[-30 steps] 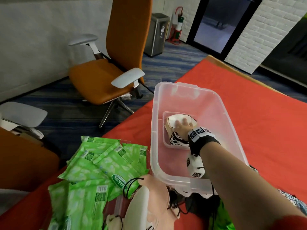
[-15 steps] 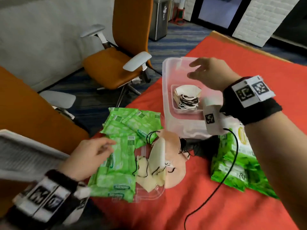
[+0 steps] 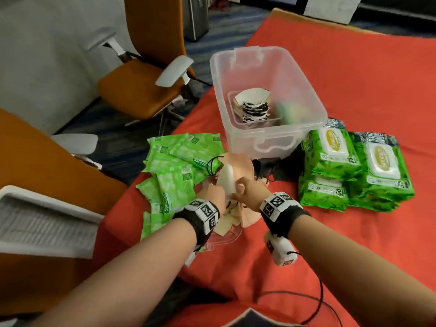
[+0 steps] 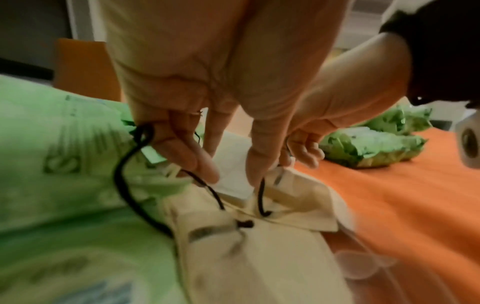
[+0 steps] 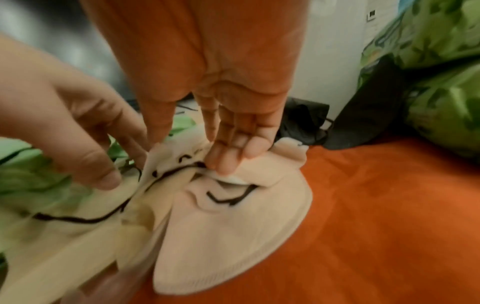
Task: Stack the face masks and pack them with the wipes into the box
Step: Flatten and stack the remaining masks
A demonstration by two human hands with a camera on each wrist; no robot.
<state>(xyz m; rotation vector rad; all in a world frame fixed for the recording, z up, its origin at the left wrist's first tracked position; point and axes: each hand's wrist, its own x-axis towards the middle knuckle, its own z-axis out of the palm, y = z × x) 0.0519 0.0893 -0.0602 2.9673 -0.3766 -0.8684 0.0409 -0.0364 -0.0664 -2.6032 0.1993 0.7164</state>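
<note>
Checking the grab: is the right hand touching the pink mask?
Touching. In the right wrist view the right hand's fingertips press onto the folded top edge of the pink mask.

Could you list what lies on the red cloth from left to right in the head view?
Small green wipe packets → loose face masks with both hands on them → big green wipe packs.

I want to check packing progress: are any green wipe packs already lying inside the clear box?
No: the clear box holds only stacked face masks.
</note>
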